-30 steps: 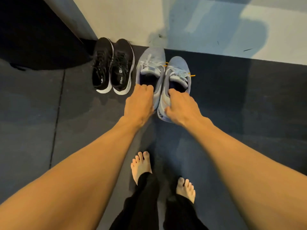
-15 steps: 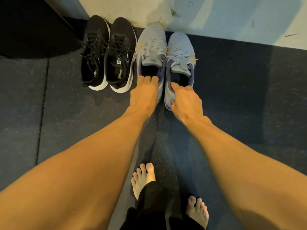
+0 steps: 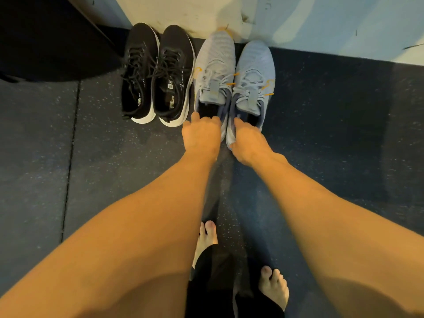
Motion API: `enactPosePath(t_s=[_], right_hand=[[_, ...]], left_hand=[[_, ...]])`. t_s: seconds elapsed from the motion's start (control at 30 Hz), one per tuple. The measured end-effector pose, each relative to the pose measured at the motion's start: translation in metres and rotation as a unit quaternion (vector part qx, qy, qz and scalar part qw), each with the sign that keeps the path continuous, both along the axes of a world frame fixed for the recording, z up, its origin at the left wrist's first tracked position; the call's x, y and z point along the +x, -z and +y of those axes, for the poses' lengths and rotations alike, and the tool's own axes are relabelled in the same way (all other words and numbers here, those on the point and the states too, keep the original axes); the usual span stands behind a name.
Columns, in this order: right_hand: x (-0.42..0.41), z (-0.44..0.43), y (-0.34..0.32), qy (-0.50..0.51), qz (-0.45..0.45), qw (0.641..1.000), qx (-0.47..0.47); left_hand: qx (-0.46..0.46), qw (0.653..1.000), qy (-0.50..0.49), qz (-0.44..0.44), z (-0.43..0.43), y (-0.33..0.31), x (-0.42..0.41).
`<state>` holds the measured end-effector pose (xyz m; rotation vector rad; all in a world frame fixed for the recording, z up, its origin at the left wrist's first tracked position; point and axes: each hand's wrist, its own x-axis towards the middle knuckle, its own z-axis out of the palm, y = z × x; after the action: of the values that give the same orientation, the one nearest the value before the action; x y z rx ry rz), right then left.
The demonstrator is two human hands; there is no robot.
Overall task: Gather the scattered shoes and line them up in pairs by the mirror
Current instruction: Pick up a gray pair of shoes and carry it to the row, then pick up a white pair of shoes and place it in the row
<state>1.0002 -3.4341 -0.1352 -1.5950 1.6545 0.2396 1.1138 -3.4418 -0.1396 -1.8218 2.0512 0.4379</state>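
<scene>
I am lining up the grey shoes (image 3: 252,65) beside the black pair (image 3: 158,74), toes at the pale wall (image 3: 298,19). My left grip (image 3: 202,134) and right grip (image 3: 249,143) are each clamping a heel. Next, I judge, nudging them level, then releasing.

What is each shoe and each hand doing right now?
Black shoes: upright, side by side, laced, toes to the wall.
Left blue shoe: upright, toe at the wall, heel held.
Right blue shoe: upright beside it, toe slightly farther back, heel held.
Left hand: grips the left blue shoe's heel.
Right hand: grips the right blue shoe's heel.
Feet: bare.
</scene>
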Motion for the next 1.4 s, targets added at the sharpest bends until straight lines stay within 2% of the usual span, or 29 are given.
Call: enactPosePath(t_s=[0.13, 0.23, 0.3, 0.43, 0.53, 0.67, 0.8, 0.9, 1.1, 1.2, 1.4], right_hand=[[-0.004, 0.002, -0.051, 0.014, -0.043, 0.997, -0.063], [-0.002, -0.002, -0.123, 0.054, -0.08, 0.991, -0.089], [0.001, -0.009, -0.186, 0.043, -0.102, 0.989, -0.096], [0.006, -0.017, -0.325, -0.052, -0.098, 0.99, -0.082], [0.008, -0.018, -0.44, -0.101, -0.085, 0.983, -0.127], [0.013, -0.004, -0.572, -0.108, -0.135, 0.964, -0.202], [0.02, 0.013, -0.674, -0.113, -0.187, 0.939, -0.266], [0.025, 0.029, -0.741, -0.153, -0.214, 0.904, -0.337], [0.045, 0.09, -0.859, -0.209, -0.301, 0.85, -0.379], [0.069, 0.145, -0.925, -0.269, -0.361, 0.798, -0.4], [0.132, 0.267, -1.032, -0.372, -0.469, 0.695, -0.399]], left_hand=[[0.007, 0.993, -0.068, 0.094, -0.006, -0.042, -0.001], [-0.022, 0.979, -0.093, 0.18, -0.01, -0.106, -0.001], [-0.06, 0.969, -0.105, 0.218, -0.014, -0.164, 0.002], [-0.114, 0.953, -0.117, 0.255, -0.016, -0.295, 0.019], [-0.158, 0.93, -0.122, 0.309, -0.013, -0.408, 0.028], [-0.256, 0.897, -0.122, 0.34, 0.004, -0.557, 0.048], [-0.328, 0.875, -0.124, 0.333, 0.026, -0.679, 0.066], [-0.379, 0.858, -0.144, 0.314, 0.061, -0.755, 0.074], [-0.458, 0.83, -0.179, 0.263, 0.171, -0.88, 0.084], [-0.512, 0.805, -0.21, 0.212, 0.247, -0.947, 0.092], [-0.609, 0.733, -0.284, 0.112, 0.413, -1.059, 0.117]])
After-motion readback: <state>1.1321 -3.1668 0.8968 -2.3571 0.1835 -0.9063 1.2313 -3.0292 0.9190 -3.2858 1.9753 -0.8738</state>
